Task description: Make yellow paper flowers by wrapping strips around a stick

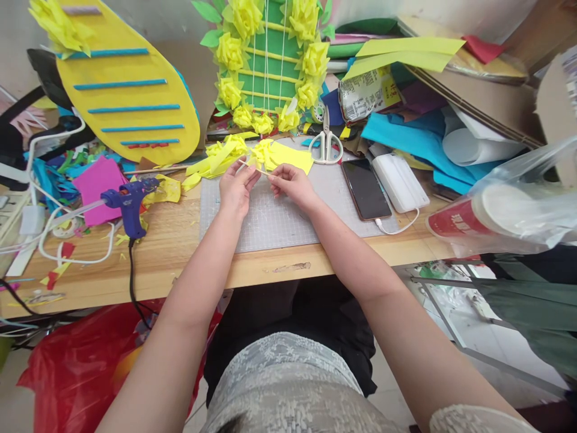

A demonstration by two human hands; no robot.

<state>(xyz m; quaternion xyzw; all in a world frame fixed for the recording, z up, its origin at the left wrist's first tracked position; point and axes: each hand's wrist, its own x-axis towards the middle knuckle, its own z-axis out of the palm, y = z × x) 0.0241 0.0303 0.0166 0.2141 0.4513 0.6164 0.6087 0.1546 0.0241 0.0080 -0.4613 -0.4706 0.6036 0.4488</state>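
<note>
Pale wooden tabletop (166, 252) stretches across the view, with craft scraps heaped along its back and a gridded grey cutting mat (288, 228) at its centre. Over the mat's far half, a thin pale stick (263, 172) spans the gap between the fingertips of both hands. Its long axis runs mostly crosswise, sloping from upper left down toward the right, with one end poking past the left fingers.

Neither hand is clearly nearer, since both touch the stick. The left hand (236, 187) pinches it between thumb and curled fingers, its forearm angled inward and forward. The right hand (294, 183) closes its thumb and forefinger on the lower end, back of the hand upward, other fingers folded beneath.

Just beyond the fingertips lie crumpled yellow paper petals (225, 157) and a flat yellow paper sheet (293, 159). White-handled metal scissors (326, 137) rest behind to the right, near a black smartphone (366, 189). A blue-purple glue gun (130, 207) stands well apart, left of the mat.
</note>
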